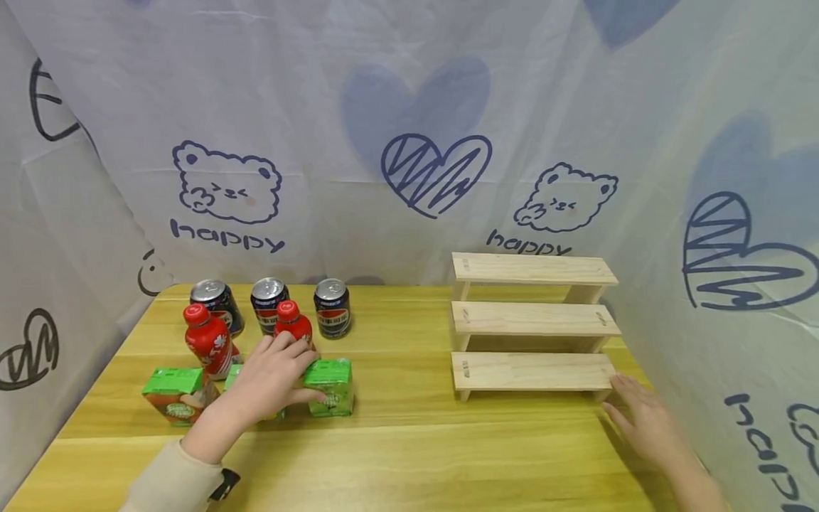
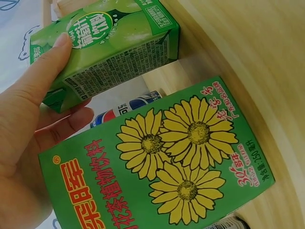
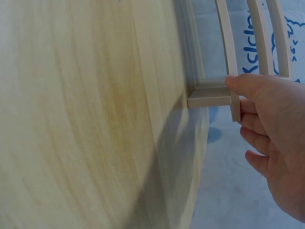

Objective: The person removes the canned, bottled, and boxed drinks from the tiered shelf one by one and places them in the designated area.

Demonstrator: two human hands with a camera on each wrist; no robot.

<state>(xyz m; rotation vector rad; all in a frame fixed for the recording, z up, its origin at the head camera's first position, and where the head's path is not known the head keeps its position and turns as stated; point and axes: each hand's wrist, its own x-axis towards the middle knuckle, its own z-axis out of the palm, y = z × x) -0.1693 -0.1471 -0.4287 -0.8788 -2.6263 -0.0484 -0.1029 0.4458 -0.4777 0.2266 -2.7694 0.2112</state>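
My left hand (image 1: 271,373) pinches a green grape juice box (image 1: 335,402), its thumb on the front face and its fingers behind. In the left wrist view a green drink carton with yellow flowers (image 2: 186,167) stands beside that hand; most of it is covered by the hand in the head view. At the right, my right hand (image 1: 646,423) grips the end of the lowest plank of a three-step wooden shelf (image 1: 531,373). The right wrist view has the thumb (image 3: 245,85) on the plank's front edge and the fingers behind it.
Three dark soda cans (image 1: 333,313) line the back left. Two red bottles (image 1: 211,345) stand in front of them, one partly behind my left hand. A green-topped juice box (image 1: 179,398) is at the far left. Printed cloth (image 1: 409,235) hangs behind the wooden table (image 1: 409,455).
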